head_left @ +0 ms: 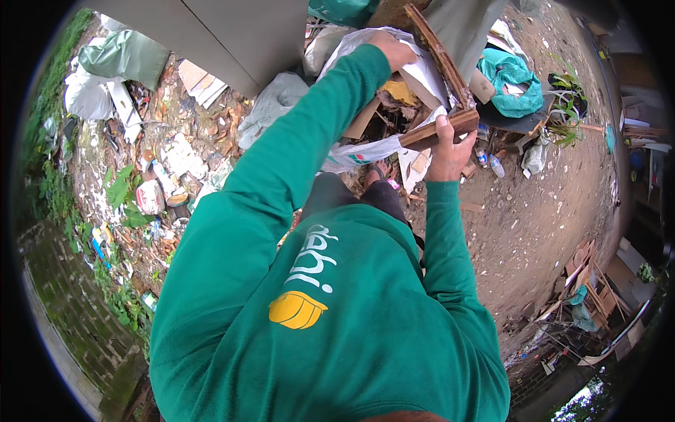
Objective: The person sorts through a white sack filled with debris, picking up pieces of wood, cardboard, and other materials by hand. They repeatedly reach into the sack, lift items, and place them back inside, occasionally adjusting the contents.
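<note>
A white plastic sack stands in front of me with its mouth spread wide. Cardboard pieces and a yellow scrap lie inside it. My left hand is closed at the sack's far rim, beside a white sheet; its fingertips are partly hidden. On the right, my right hand grips the near corner of a brown wooden frame piece, thumb on top. The two wooden bars meet in an angle and rest along the sack's right and near sides.
Pale grey panels rise at the far left. Litter and a grey plastic bag cover the left ground. A teal bag and plastic bottles lie on the right. Wood scraps are heaped farther right. My sandalled foot is below the sack.
</note>
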A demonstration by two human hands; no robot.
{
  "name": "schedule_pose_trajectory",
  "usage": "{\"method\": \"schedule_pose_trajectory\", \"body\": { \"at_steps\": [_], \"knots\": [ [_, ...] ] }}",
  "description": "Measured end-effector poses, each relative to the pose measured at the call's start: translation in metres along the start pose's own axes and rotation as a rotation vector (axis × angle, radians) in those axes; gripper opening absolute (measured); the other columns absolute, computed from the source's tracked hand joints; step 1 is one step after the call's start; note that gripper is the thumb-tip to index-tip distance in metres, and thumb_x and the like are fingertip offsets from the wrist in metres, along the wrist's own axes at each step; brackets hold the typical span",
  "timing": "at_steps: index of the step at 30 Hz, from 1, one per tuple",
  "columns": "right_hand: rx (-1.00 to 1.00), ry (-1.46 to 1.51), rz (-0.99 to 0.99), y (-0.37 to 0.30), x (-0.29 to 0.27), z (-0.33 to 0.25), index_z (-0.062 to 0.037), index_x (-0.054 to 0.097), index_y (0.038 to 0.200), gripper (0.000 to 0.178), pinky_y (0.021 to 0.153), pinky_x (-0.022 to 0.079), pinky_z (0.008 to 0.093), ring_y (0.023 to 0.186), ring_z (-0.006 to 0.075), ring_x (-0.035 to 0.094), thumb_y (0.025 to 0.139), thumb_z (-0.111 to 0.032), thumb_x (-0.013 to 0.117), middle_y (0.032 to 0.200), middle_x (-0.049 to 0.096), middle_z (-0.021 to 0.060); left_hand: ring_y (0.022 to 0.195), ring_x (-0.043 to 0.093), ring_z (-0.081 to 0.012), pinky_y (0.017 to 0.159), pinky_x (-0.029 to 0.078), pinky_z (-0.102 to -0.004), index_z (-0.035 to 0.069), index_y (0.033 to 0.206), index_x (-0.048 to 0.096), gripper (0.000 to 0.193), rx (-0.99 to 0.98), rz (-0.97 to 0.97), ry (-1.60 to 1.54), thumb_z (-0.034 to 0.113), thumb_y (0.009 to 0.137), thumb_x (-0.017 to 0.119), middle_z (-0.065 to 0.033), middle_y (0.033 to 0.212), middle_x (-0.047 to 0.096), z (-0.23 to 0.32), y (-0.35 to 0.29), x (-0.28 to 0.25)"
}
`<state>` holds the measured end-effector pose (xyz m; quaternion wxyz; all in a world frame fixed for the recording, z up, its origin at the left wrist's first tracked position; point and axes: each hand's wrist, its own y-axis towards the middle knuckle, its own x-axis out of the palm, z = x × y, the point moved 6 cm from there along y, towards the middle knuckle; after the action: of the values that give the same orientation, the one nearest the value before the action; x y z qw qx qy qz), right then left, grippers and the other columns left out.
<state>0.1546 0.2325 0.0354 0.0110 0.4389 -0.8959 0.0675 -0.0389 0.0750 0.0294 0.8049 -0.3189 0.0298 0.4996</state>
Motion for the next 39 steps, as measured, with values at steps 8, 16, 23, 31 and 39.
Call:
{"method": "schedule_pose_trajectory", "body": {
  "at_steps": [8, 16, 23, 31, 39],
  "knots": [
    [0.357, 0.139, -0.052, 0.000, -0.011, -0.010, -0.0074, 0.048, 0.123, 0.067, 0.080, 0.057, 0.0446, 0.098, 0.0283, 0.065, 0.084, -0.057, 0.069, 0.104, 0.057, 0.0144, 0.101, 0.069, -0.0360, 0.091, 0.052, -0.0394, -0.007, 0.106, 0.071, 0.046, -0.011, 0.060, 0.343, 0.027, 0.076, 0.066, -0.0265, 0.107, 0.070, -0.035, 0.003, 0.001],
    [0.293, 0.382, -0.044, -0.007, -0.024, -0.049, -0.0075, 0.045, 0.125, 0.068, 0.084, 0.056, 0.0569, 0.099, 0.0325, 0.063, 0.086, -0.060, 0.062, 0.110, 0.056, 0.0152, 0.101, 0.068, -0.0404, 0.092, 0.053, -0.0446, -0.005, 0.106, 0.070, 0.042, 0.064, 0.068, 0.454, 0.025, 0.077, 0.064, -0.0283, 0.108, 0.069, -0.010, -0.036, 0.026],
    [0.244, 0.379, 0.007, -0.006, -0.035, -0.051, -0.0068, 0.043, 0.127, 0.070, 0.088, 0.053, 0.0599, 0.099, 0.0334, 0.063, 0.087, -0.060, 0.062, 0.109, 0.056, 0.0168, 0.108, 0.068, -0.0369, 0.093, 0.054, -0.0437, 0.002, 0.111, 0.072, 0.035, 0.034, -0.081, 0.629, 0.026, 0.088, 0.062, -0.0217, 0.113, 0.070, 0.002, -0.017, 0.095],
    [0.217, 0.351, 0.023, -0.012, -0.071, -0.057, -0.0053, 0.041, 0.132, 0.074, 0.087, 0.057, 0.0542, 0.094, 0.0318, 0.065, 0.087, -0.060, 0.063, 0.109, 0.058, 0.0184, 0.108, 0.069, -0.0358, 0.092, 0.055, -0.0459, 0.009, 0.114, 0.073, 0.038, -0.029, 0.064, 0.590, 0.034, 0.097, 0.050, -0.0155, 0.114, 0.072, -0.025, 0.003, 0.150],
    [0.200, 0.313, 0.162, -0.011, -0.117, -0.058, -0.0026, 0.042, 0.131, 0.077, 0.082, 0.058, 0.0537, 0.094, 0.0365, 0.066, 0.086, -0.062, 0.062, 0.109, 0.058, 0.0218, 0.099, 0.072, -0.0319, 0.084, 0.059, -0.0417, 0.009, 0.106, 0.076, 0.024, 0.090, 0.112, 0.748, 0.016, 0.093, 0.057, -0.0163, 0.108, 0.073, -0.008, 0.014, 0.134]
  ]
}}
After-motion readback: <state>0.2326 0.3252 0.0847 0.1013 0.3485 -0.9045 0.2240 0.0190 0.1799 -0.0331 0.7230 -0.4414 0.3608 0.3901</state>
